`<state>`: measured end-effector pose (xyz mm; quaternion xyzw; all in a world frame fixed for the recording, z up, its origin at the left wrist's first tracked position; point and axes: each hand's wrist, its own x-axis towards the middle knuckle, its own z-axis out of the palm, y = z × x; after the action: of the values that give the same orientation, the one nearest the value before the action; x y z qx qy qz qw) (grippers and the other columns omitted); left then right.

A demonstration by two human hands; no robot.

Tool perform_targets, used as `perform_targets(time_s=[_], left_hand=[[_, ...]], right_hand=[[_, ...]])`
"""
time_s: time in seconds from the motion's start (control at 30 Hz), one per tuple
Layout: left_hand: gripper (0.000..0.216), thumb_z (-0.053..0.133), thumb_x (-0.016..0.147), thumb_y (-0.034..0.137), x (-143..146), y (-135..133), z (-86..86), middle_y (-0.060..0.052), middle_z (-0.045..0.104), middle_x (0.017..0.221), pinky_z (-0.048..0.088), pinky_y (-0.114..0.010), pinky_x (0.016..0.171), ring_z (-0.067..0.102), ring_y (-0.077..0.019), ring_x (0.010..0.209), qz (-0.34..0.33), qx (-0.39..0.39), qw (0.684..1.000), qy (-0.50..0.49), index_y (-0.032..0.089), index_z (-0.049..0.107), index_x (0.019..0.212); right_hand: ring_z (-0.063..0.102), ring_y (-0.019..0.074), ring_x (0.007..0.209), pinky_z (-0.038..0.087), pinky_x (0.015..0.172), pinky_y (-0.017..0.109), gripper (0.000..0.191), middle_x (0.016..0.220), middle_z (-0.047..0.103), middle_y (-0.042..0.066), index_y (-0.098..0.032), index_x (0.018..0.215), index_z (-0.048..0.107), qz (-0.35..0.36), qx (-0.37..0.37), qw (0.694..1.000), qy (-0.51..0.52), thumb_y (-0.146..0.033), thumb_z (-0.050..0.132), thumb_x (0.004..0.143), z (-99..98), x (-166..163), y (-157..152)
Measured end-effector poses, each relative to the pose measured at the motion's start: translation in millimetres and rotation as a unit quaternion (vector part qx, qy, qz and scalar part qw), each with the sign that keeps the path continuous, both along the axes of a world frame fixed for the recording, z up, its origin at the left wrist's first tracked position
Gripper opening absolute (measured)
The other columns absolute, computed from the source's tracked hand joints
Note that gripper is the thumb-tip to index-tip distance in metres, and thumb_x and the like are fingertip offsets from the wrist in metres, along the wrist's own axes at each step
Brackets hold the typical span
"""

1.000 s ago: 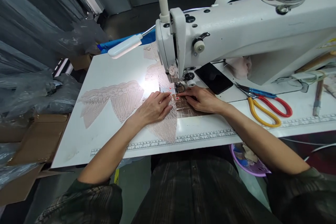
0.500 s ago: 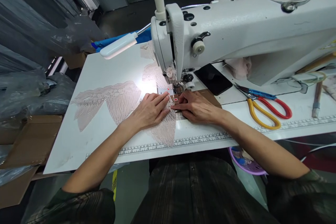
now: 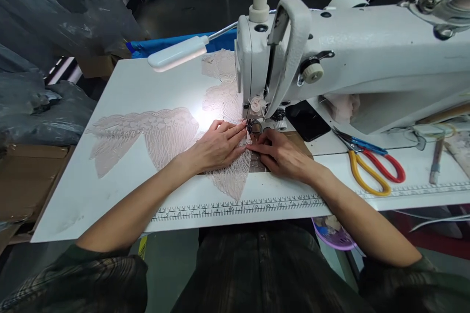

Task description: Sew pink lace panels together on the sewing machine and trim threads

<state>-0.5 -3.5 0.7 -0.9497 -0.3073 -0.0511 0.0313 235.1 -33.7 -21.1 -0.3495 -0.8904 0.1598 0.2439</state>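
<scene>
Pale pink lace lies under the needle area of a white sewing machine. My left hand rests flat on this lace, its fingers stretched out and the tips close to the presser foot. From the right, my right hand holds the lace's right edge just in front of the foot, index finger extended and the other fingers curled. The exact fingertip contact is partly hidden. More lace spreads over the table to the left, and another part lies behind the foot.
Yellow-and-red-handled scissors, a blue-handled tool and a black phone lie right of my hands. A lamp lights the needle area. A printed ruler runs along the front edge; a purple basket sits below.
The view has shifted, so the machine appears farther right. Both hands stay on the lace, my left fingertips now slightly nearer the presser foot. A small red mark beside my right fingers no longer shows.
</scene>
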Motion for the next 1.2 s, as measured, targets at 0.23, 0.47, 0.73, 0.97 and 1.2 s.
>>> perform_targets(time_s=[0.23, 0.47, 0.73, 0.97, 1.2], left_hand=[[0.048, 0.03, 0.103, 0.039, -0.8, -3.0, -5.8, -0.016, 0.048, 0.148, 0.036, -0.049, 0.097, 0.05, -0.0316, 0.122, 0.014, -0.017, 0.999, -0.031, 0.011, 0.052, 0.135], [0.045, 0.037, 0.101, 0.038, -0.8, -1.8, -8.6, -0.018, 0.051, 0.144, 0.038, -0.051, 0.097, 0.051, -0.0321, 0.122, 0.013, -0.03, 0.997, -0.074, 0.011, 0.054, 0.133], [0.042, 0.041, 0.1, 0.036, -1.5, -2.4, -13.5, -0.015, 0.05, 0.146, 0.038, -0.05, 0.099, 0.05, -0.0303, 0.124, 0.019, -0.051, 0.992, -0.117, 0.014, 0.054, 0.133], [0.044, 0.044, 0.099, 0.036, -4.1, -0.6, -12.4, -0.016, 0.049, 0.147, 0.038, -0.052, 0.102, 0.051, -0.0303, 0.125, 0.002, -0.035, 0.993, -0.109, 0.013, 0.053, 0.135], [0.031, 0.046, 0.099, 0.029, 4.4, -6.4, -14.7, -0.015, 0.065, 0.125, 0.046, -0.045, 0.093, 0.061, -0.0252, 0.103, -0.014, 0.063, 0.993, -0.103, 0.012, 0.064, 0.117]], right_hand=[[0.052, 0.0243, 0.097, 0.051, 0.09, 0.045, 0.036, 0.101, 0.054, 0.011, -0.025, 0.116, 0.072, -0.001, 0.015, 1.0, 0.003, -0.014, 0.05, 0.089, 1.1, -1.8, 0.9], [0.053, 0.0247, 0.096, 0.051, 0.089, 0.045, 0.035, 0.099, 0.056, 0.011, -0.026, 0.118, 0.071, 0.004, 0.013, 1.0, 0.013, -0.017, 0.049, 0.093, 2.6, -2.1, 0.7], [0.054, 0.0238, 0.097, 0.051, 0.091, 0.046, 0.035, 0.102, 0.057, 0.01, -0.029, 0.121, 0.069, -0.009, 0.016, 1.0, 0.007, -0.02, 0.05, 0.093, 0.1, -2.7, -0.9], [0.055, 0.0236, 0.098, 0.052, 0.091, 0.045, 0.037, 0.104, 0.057, 0.01, -0.028, 0.122, 0.069, -0.006, 0.017, 1.0, 0.001, -0.018, 0.052, 0.091, -1.3, -0.3, -0.8], [0.054, 0.0252, 0.102, 0.051, 0.092, 0.047, 0.04, 0.107, 0.056, 0.01, -0.029, 0.127, 0.065, 0.005, 0.022, 1.0, -0.013, -0.018, 0.054, 0.09, -3.1, 2.2, 0.4]])
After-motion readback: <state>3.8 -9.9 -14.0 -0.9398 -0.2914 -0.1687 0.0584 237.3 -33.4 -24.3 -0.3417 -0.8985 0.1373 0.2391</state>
